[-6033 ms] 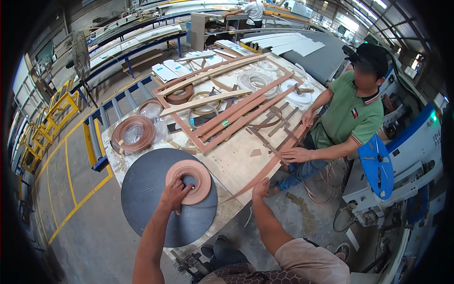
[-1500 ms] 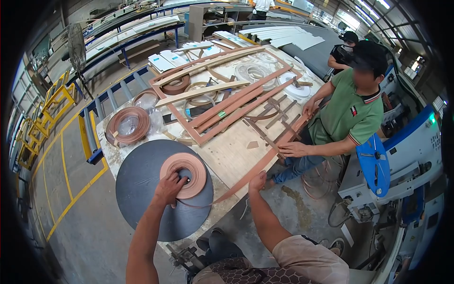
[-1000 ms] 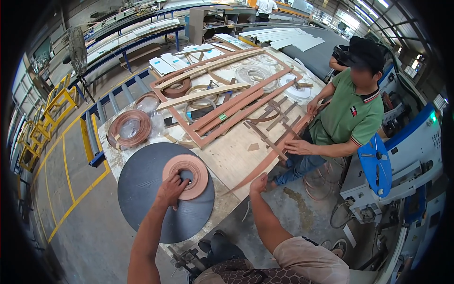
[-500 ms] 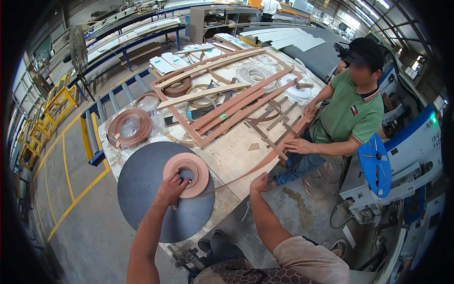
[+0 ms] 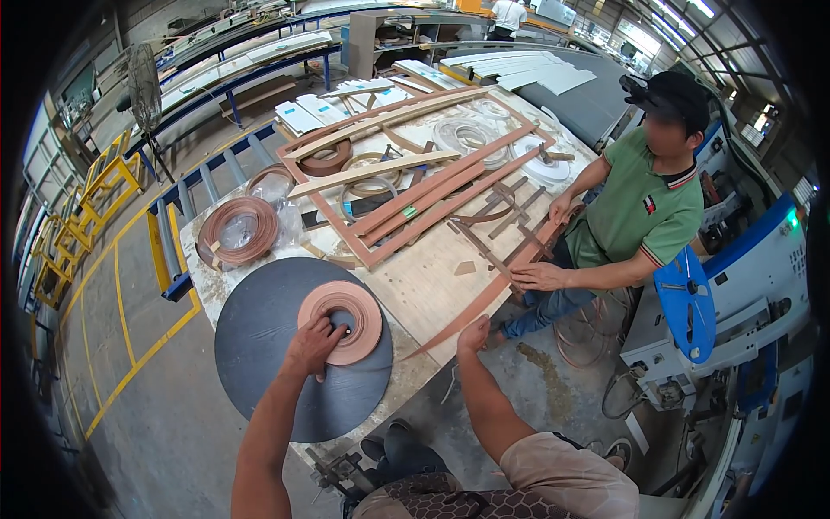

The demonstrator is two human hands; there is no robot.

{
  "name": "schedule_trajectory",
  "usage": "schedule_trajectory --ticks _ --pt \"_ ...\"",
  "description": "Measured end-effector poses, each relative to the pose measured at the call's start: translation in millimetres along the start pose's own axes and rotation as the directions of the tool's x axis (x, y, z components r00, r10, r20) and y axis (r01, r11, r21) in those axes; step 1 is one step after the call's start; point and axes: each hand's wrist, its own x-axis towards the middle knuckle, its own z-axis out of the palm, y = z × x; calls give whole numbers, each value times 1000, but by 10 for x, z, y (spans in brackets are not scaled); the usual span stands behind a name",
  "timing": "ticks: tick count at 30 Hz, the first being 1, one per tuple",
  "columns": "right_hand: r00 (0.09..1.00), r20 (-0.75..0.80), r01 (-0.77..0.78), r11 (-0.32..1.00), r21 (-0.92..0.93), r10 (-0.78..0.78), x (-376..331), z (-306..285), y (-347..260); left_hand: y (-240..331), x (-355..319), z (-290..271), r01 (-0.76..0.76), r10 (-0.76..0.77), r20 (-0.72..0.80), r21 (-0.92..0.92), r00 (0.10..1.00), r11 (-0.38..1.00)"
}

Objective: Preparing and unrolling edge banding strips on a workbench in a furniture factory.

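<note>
A roll of pinkish-brown edge banding (image 5: 364, 313) lies flat on a dark round disc (image 5: 259, 346) at the table's near left corner. My left hand (image 5: 313, 343) rests on the roll, its fingers curled into the hole in the middle. From near the roll, a loose edge banding strip (image 5: 458, 324) runs across the bare board toward a co-worker at the right. My right hand (image 5: 473, 334) is at the table's near edge, fingers closed at the strip; the fingertips are partly hidden. The co-worker's hand (image 5: 538, 276) lies on the strip's farther part.
A second brown coil (image 5: 245, 232) sits on the left of the table. Long brown frame pieces (image 5: 424, 208), pale battens (image 5: 372, 175) and white coils (image 5: 471, 137) cover the far part. A roller conveyor (image 5: 207, 183) stands at the left, a machine with a blue panel (image 5: 686, 303) at the right.
The strip has slid toward the co-worker and turned flatter; its tail now tapers off beside the roll. The co-worker's hand has shifted slightly left. My hands have hardly moved.
</note>
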Motion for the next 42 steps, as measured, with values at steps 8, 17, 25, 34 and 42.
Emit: schedule_trajectory --ticks 8,17,25,34,42 --pt "997 -74 9 999 -49 -13 -89 9 -58 18 -3 -6 5 -6 34 40 999 999" --pt "997 -66 33 999 12 -32 -51 18 -49 13 2 -14 3 -3 29 23 1000 1000" --pt "993 -106 52 998 -31 -55 -64 23 -34 35 21 17 -7 6 26 53 1000 999" --pt "999 -45 28 999 -21 -29 -49 7 -37 9 1 26 -3 3 8 44 1000 999" --pt "995 -87 43 999 -14 -44 -11 9 -13 12 24 2 -6 6 9 28 1000 1000"
